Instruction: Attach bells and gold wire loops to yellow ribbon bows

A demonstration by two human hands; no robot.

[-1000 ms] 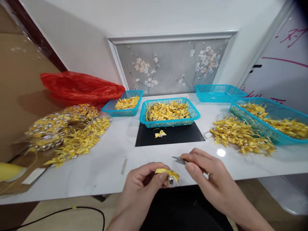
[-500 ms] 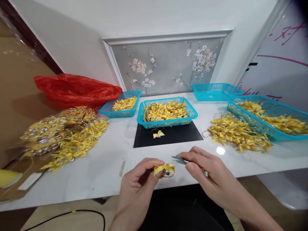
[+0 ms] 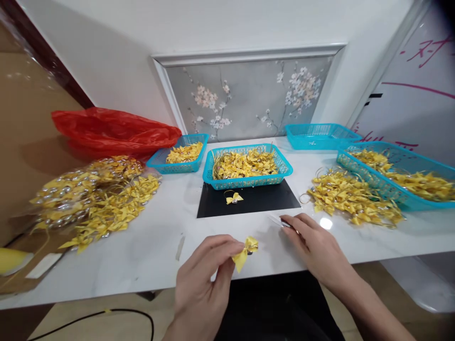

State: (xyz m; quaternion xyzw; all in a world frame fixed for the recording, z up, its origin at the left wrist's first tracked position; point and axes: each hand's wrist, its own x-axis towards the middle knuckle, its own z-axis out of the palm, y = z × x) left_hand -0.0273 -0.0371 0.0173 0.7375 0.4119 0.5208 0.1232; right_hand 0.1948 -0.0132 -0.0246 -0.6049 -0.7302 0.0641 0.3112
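White marble table (image 3: 156,246) under blossom panel (image 3: 249,94); left hand (image 3: 202,284) grip clamped on yellow bow (image 3: 245,251), right hand (image 3: 316,248) on snips (image 3: 279,221).

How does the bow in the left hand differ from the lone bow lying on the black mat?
The held bow is pinched off the table by the left hand and hangs tilted; the bow on the black mat lies flat, touched by nothing. The held bow sits at the near table edge; the mat bow lies just in front of the middle basket. A thin loop shows beside the mat bow, none on the held one. Both are yellow ribbon.
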